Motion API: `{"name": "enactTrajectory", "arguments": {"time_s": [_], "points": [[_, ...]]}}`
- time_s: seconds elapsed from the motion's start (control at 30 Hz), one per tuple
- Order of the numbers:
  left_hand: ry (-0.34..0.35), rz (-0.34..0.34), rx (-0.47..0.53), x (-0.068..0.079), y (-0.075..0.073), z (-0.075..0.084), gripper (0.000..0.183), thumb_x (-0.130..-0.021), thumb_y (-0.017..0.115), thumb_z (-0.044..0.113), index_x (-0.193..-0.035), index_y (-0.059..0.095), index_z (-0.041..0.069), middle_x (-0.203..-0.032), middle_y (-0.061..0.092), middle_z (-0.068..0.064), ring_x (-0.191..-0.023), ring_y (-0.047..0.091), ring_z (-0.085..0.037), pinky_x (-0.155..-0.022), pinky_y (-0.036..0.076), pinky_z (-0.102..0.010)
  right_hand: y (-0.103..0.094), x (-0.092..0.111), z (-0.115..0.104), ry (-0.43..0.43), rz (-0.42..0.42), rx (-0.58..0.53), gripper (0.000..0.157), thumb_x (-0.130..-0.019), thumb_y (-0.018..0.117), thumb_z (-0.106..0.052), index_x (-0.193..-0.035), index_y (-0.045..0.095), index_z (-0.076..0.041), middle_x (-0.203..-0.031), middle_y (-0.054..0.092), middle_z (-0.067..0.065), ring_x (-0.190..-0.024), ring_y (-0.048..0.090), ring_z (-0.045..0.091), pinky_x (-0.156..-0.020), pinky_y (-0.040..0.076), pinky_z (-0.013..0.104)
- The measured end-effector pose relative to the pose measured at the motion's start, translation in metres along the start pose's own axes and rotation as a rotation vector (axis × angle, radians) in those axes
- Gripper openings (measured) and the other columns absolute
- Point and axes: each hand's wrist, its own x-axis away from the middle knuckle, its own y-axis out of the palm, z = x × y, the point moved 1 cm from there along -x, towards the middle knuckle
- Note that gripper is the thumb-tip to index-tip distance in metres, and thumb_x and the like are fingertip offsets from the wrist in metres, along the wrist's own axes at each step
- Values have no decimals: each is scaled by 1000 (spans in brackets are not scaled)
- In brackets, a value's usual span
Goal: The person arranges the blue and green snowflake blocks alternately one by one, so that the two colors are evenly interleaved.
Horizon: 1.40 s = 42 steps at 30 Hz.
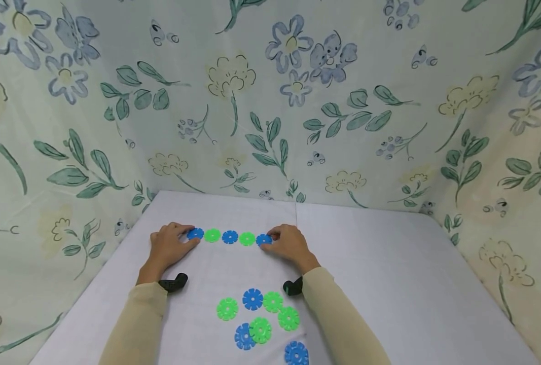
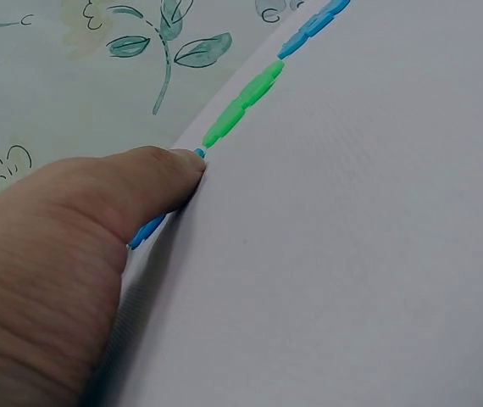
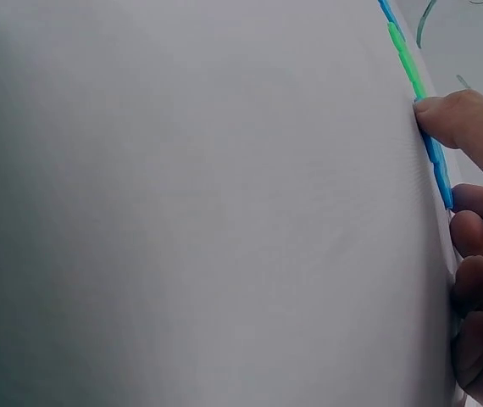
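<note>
Along the table's far side, plastic notched interlocking discs lie in a row, alternating blue and green. My left hand (image 1: 167,247) pinches the blue disc at the left end (image 1: 195,233) between thumb and index finger; in the left wrist view the thumb (image 2: 169,178) covers most of it. At the other end my right hand (image 1: 290,246) holds the right-end blue disc (image 1: 263,240) by its edges, thumb on the near side. Between them lie a green disc (image 1: 212,235), a middle blue disc (image 1: 230,237) and another green disc (image 1: 247,239).
Nearer the body, loose discs lie between the forearms, among them a green disc (image 1: 227,308) and a blue disc (image 1: 253,299). One green disc (image 1: 260,330) overlaps a blue one (image 1: 244,337). The white-covered table (image 1: 380,284) meets a floral curtain (image 1: 270,101) behind.
</note>
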Motion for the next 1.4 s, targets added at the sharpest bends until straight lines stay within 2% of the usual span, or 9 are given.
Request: {"name": "enactTrajectory", "arguments": {"time_s": [0.53, 0.7, 0.9, 1.13, 1.4], "points": [[6, -9, -4, 1, -1, 1, 55, -88, 70, 53, -131, 67, 19, -123, 62, -16, -112, 54, -37, -88, 31, -57, -1, 2, 3, -3, -28, 12, 53, -76, 81, -55, -115, 75, -19, -94, 65, -8, -84, 57, 11, -78, 50, 31], [10, -14, 0, -1, -2, 4, 55, -88, 70, 53, -131, 67, 19, -123, 62, -16, -112, 54, -37, -89, 31, -58, -8, 4, 0, -5, -40, -4, 55, -75, 82, -53, -117, 74, -18, -95, 66, -6, -85, 58, 12, -80, 50, 33], [6, -15, -2, -1, -3, 5, 56, -88, 70, 53, -132, 66, 18, -124, 62, -17, -112, 54, -38, -89, 31, -58, -17, 8, -2, -52, -17, 13, 50, -78, 80, -54, -115, 74, -21, -97, 68, -4, -87, 59, 13, -81, 51, 36], [2, -24, -7, 0, -4, 1, 57, -88, 69, 54, -132, 66, 18, -125, 61, -17, -113, 54, -38, -89, 31, -58, -26, 17, 1, -65, 39, 16, 42, -80, 78, -53, -112, 75, -25, -96, 68, -7, -89, 59, 14, -78, 50, 36], [8, -20, -10, 2, -5, 3, 56, -89, 69, 53, -133, 66, 18, -125, 62, -18, -114, 54, -39, -89, 31, -59, -44, 26, -4, -121, 79, 31, 45, -83, 75, -54, -116, 74, -22, -100, 70, -4, -72, 56, 12, -64, 46, 29]]}}
